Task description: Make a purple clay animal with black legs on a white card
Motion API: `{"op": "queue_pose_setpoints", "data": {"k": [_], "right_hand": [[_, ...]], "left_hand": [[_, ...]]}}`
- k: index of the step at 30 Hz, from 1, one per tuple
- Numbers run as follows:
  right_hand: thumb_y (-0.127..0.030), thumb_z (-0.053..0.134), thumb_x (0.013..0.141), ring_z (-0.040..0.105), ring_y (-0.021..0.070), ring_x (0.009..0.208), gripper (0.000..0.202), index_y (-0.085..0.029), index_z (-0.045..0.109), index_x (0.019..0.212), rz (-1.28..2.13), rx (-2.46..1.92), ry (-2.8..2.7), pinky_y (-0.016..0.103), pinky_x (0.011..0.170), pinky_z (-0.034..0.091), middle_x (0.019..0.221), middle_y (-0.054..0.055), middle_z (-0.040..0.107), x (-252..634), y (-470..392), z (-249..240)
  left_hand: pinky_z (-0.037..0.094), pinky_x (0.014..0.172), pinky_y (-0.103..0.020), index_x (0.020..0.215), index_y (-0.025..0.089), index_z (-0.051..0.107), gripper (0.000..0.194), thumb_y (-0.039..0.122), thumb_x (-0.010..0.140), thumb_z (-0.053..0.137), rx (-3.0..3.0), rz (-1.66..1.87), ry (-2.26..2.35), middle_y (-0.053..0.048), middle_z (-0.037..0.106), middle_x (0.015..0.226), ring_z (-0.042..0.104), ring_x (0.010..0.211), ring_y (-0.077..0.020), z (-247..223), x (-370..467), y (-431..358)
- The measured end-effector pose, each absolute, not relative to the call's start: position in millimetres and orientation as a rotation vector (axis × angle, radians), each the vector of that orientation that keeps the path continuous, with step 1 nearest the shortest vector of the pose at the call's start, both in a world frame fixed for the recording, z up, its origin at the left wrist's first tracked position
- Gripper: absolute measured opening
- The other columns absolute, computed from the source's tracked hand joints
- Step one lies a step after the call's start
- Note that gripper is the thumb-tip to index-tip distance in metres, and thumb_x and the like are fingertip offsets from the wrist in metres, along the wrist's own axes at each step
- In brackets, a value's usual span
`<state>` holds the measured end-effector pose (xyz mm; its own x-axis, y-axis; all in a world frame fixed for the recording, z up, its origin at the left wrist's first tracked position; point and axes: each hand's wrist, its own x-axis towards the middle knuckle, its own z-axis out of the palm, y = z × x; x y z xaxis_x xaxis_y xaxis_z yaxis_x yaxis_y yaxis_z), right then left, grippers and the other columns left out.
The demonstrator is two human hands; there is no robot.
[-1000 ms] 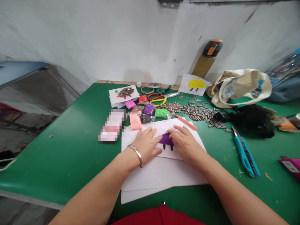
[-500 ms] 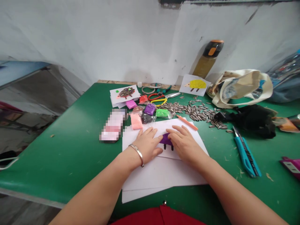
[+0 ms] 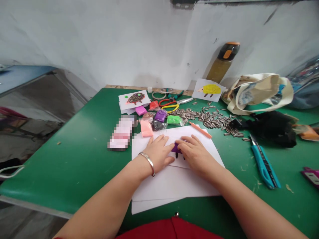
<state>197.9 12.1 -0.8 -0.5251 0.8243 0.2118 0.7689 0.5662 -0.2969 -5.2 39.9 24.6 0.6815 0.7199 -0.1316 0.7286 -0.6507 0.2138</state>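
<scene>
A purple clay shape [image 3: 176, 148] with dark legs lies on a white paper sheet [image 3: 159, 184], partly hidden by my fingers. My left hand [image 3: 159, 153] rests on the paper, fingers stretched out, its index fingertip at the shape's left edge. From the other side my right hand [image 3: 194, 153] lies over the shape's right part, fingertips touching the purple clay and fingers apart. An orange clay tool [image 3: 201, 130] sits at the paper's upper right edge. Just beyond the paper are bagged clay packs: peach [image 3: 146, 128], purple [image 3: 160, 116] and green [image 3: 174, 120].
Sunflower seeds [image 3: 211, 119] are spread behind the paper, near yellow-handled scissors [image 3: 171, 107]. A blue utility knife [image 3: 265, 166] with its blade out lies at right. A phone-like blurred item [image 3: 122, 133] is at left. A bottle [image 3: 223, 63] and a cloth bag [image 3: 261, 96] stand at back.
My right fingers have shifted slightly left over the purple shape, covering more of it and one leg. The whole view has drifted a little; my left hand stays in place on the paper.
</scene>
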Motion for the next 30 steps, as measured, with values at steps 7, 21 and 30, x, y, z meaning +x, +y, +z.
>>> {"op": "queue_pose_setpoints", "data": {"k": [7, 21, 30], "right_hand": [[-0.008, 0.041, 0.089, 0.046, 0.0266, 0.125, 0.024, -0.020, 0.060, 0.098, 0.275, -1.272, -2.322, 0.054, 0.104, 0.037, 0.123, 0.009, 0.063, 207.7, 17.3, 6.9], [-0.015, 0.038, 0.093, 0.054, 0.0235, 0.115, 0.026, -0.019, 0.062, 0.101, 0.361, -1.331, -2.260, 0.041, 0.094, 0.047, 0.108, 0.010, 0.066, 213.3, 19.6, 3.8], [-0.017, 0.040, 0.094, 0.053, 0.0254, 0.119, 0.024, -0.021, 0.061, 0.104, 0.293, -1.362, -2.230, 0.044, 0.095, 0.047, 0.108, 0.009, 0.064, 229.9, 10.5, 15.8]], "left_hand": [[0.031, 0.104, -0.056, 0.132, 0.020, 0.051, 0.050, 0.038, 0.086, 0.058, 2.613, -0.105, 1.166, -0.016, 0.042, 0.142, 0.036, 0.131, -0.0347, 30.9, -3.7, 40.5], [0.032, 0.104, -0.059, 0.132, 0.020, 0.051, 0.050, 0.037, 0.085, 0.059, 2.609, -0.063, 1.181, -0.017, 0.043, 0.142, 0.037, 0.132, -0.0358, 29.5, -3.8, 41.0], [0.032, 0.104, -0.057, 0.132, 0.021, 0.052, 0.050, 0.037, 0.085, 0.059, 2.608, -0.071, 1.182, -0.017, 0.044, 0.141, 0.037, 0.132, -0.0348, 31.5, -3.8, 40.5]]}}
